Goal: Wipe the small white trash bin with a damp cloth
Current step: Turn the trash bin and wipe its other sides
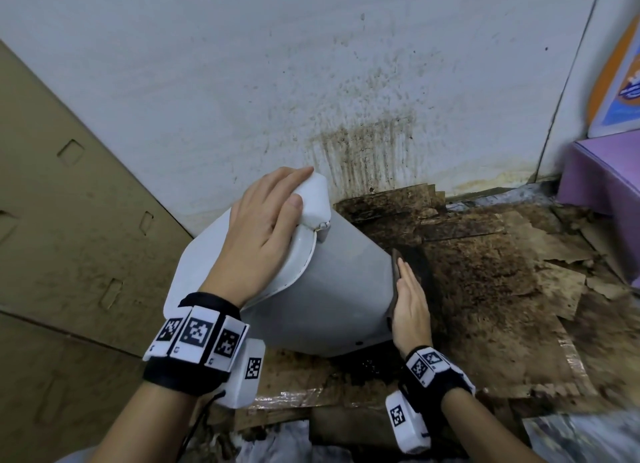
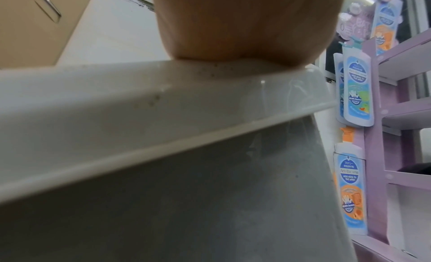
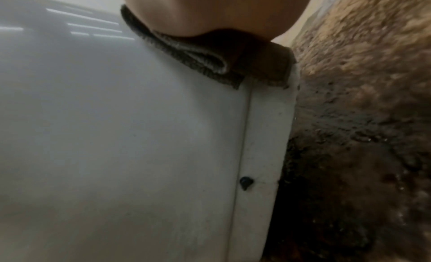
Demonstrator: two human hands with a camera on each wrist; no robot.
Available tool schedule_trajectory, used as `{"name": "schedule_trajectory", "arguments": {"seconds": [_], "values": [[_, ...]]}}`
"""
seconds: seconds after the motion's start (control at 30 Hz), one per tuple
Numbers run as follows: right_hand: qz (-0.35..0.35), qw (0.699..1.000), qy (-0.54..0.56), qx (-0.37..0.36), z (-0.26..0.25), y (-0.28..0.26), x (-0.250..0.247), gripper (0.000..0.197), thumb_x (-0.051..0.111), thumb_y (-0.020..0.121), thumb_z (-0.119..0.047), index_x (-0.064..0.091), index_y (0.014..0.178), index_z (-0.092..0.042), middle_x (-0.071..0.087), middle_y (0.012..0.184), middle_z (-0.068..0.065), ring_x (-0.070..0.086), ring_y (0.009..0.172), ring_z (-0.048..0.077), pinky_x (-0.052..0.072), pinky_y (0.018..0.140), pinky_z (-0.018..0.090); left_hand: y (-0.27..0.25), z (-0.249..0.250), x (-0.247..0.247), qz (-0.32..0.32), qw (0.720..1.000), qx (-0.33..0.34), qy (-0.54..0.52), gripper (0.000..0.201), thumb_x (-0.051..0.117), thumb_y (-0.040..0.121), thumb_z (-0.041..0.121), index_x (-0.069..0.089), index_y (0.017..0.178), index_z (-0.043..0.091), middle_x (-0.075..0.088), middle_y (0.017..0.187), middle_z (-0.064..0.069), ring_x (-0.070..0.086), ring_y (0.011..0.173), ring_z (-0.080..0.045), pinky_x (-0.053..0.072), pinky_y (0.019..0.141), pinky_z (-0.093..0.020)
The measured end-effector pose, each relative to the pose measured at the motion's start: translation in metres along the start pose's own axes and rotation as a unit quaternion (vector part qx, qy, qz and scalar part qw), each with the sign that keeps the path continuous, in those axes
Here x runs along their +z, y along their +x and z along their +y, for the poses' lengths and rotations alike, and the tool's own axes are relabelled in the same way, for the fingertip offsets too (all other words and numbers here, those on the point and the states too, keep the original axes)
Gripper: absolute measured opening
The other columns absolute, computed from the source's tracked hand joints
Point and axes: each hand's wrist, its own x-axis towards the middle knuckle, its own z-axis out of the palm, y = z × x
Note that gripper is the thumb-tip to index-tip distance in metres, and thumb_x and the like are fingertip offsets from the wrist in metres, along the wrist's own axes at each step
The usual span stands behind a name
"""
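The small white trash bin [image 1: 329, 289] is tipped over toward the left, with its base facing right. My left hand [image 1: 291, 192] lies over the lid [image 2: 116, 109], and its thumb and fingers grip the white hinge piece [image 1: 315, 199] at the lid's far edge. My right hand [image 1: 407, 282] presses a folded dark brown cloth [image 1: 415, 258] flat against the base of the bin, fingers straight. The right wrist view shows the cloth [image 3: 210, 57] pinned under the palm on the rim of the bin's base [image 3: 263, 136]. Most of the cloth is hidden behind the hand.
A large cardboard box [image 1: 52, 220] stands at the left. The white wall [image 1: 363, 143] behind is streaked with brown stains. Soiled, torn cardboard sheets [image 1: 485, 272] cover the floor under the bin. A purple shelf [image 1: 606, 178] with soap-bottle displays [image 2: 356, 92] stands at the right.
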Motion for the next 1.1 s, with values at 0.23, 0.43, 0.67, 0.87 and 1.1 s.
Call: {"name": "schedule_trajectory", "arguments": {"seconds": [0.23,0.43,0.67,0.87,1.1], "values": [[0.044,0.998,-0.004,-0.047,-0.046,-0.008,0.024,0.063,0.013,0.097,-0.033,0.037,0.154,-0.02,0.031,0.163,-0.005,0.023,0.15,0.005,0.011,0.125,0.028,0.002,-0.002,0.001,0.011,1.0,0.001,-0.002,0.044,0.028,0.109,0.035,0.046,0.149,0.033,0.046,0.15,0.013,0.032,0.143,-0.003,0.019,0.115,-0.023],[0.093,0.984,0.028,-0.151,-0.127,-0.036,0.059,0.06,0.009,0.101,-0.034,0.035,0.155,-0.025,0.031,0.161,-0.012,0.022,0.15,-0.001,0.01,0.123,0.022,0.002,0.003,0.005,0.005,1.0,0.007,0.01,0.044,0.028,0.109,0.036,0.046,0.148,0.033,0.046,0.148,0.014,0.032,0.143,-0.004,0.018,0.113,-0.019],[0.167,0.963,0.011,-0.21,-0.13,-0.039,0.066,0.059,0.014,0.103,-0.033,0.046,0.149,-0.015,0.047,0.154,-0.001,0.038,0.145,0.01,0.025,0.121,0.031,0.001,0.004,0.004,0.001,1.0,0.002,0.004,0.044,0.028,0.109,0.037,0.046,0.149,0.033,0.046,0.149,0.015,0.031,0.144,-0.002,0.019,0.115,-0.023],[0.116,0.966,-0.034,-0.23,-0.059,-0.02,0.045,0.06,0.011,0.106,-0.036,0.046,0.149,-0.013,0.047,0.154,0.0,0.038,0.146,0.013,0.026,0.121,0.03,0.003,-0.005,-0.002,0.012,1.0,0.006,-0.019,0.042,0.032,0.109,0.034,0.05,0.147,0.032,0.049,0.148,0.015,0.035,0.144,-0.005,0.026,0.12,-0.041],[0.082,0.996,0.012,-0.031,0.011,-0.005,0.012,0.057,0.021,0.1,-0.036,0.045,0.149,-0.022,0.041,0.158,-0.004,0.032,0.148,0.012,0.021,0.123,0.033,0.001,-0.011,-0.006,0.024,0.999,-0.004,-0.041,0.041,0.036,0.108,0.034,0.052,0.145,0.033,0.051,0.147,0.018,0.035,0.143,-0.002,0.027,0.12,-0.047]]}}
